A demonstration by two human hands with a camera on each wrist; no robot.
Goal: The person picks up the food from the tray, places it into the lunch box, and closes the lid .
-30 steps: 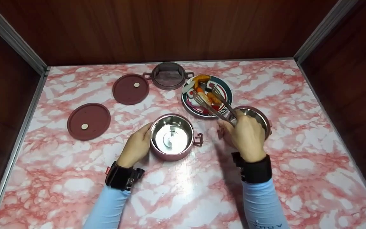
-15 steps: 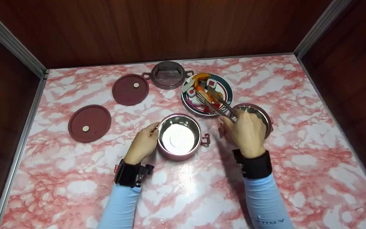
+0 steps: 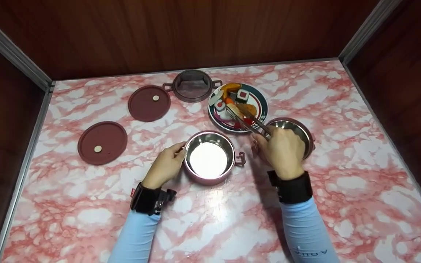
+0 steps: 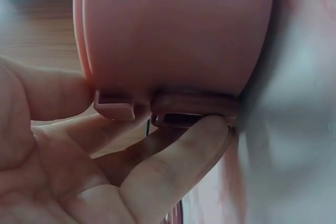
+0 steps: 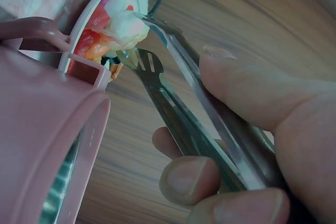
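While gripping tongs [image 5: 181, 121] in the right hand [image 3: 285, 155] and reaching among food pieces [image 3: 242, 95] on the plate [image 3: 262, 104], holding a pink pot [image 3: 210, 179], front-left of the plate, in the left hand [image 3: 163, 166]. Judged tongs light, stiff, springy, perhaps slick; best taken mid-arm. Saw no contents in pink pot through glare; unable to judge second pot [image 3: 310, 139], part-hidden, front-right of the plate.

3 dark wood-grain walls, a back wall [image 3: 196, 33], a left wall [image 3: 6, 128] and a right wall [image 3: 408, 91], border a pink-and-white marbled tabletop [image 3: 68, 223]. Grey metal strips [image 3: 15, 51] line 2 corners. Pale light glares off the glossy surface.
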